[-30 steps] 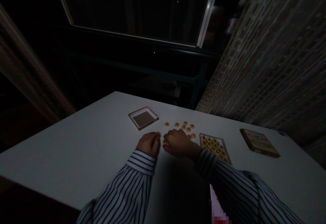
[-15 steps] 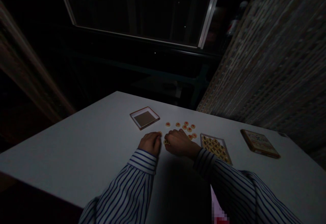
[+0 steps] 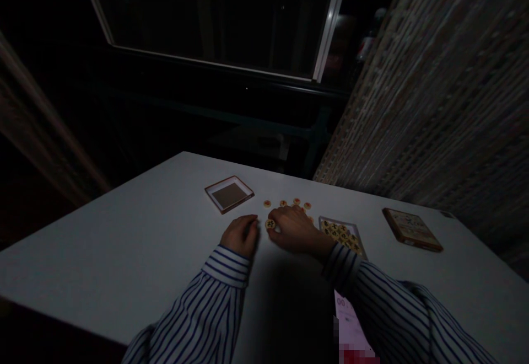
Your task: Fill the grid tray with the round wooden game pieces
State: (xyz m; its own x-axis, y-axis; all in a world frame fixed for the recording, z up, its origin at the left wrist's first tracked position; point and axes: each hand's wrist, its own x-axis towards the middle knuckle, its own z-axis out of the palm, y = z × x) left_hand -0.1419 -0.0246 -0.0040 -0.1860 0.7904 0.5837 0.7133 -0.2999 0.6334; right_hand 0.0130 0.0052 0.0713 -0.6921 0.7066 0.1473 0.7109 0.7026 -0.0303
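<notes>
My right hand [image 3: 295, 229] pinches a round Chinese chess piece [image 3: 270, 224] at its thumb and index fingertips. The piece's dark character faces up. Just left of it, my left hand [image 3: 239, 235] rests low over the table with its fingers curled and the thumb near the index finger. What lies under those fingertips, if anything, is hidden. Beyond my right hand lie several loose pieces with red characters [image 3: 267, 203], partly covered by the hand. A shallow clear tray [image 3: 359, 231] by my right wrist holds rows of dark-lettered pieces, and my sleeve covers its near corner.
An open box lid or tray [image 3: 229, 194] with a brown inside lies at the back left of the white table [image 3: 144, 231]. A flat brown box [image 3: 412, 229] lies on the right. A lit phone screen [image 3: 351, 325] shows beneath my right forearm. A bead curtain [image 3: 384, 105] hangs behind.
The piece in my right hand has tilted, so its face shows more fully. A red piece by my left fingertips has gone from sight. The camera view has shifted slightly.
</notes>
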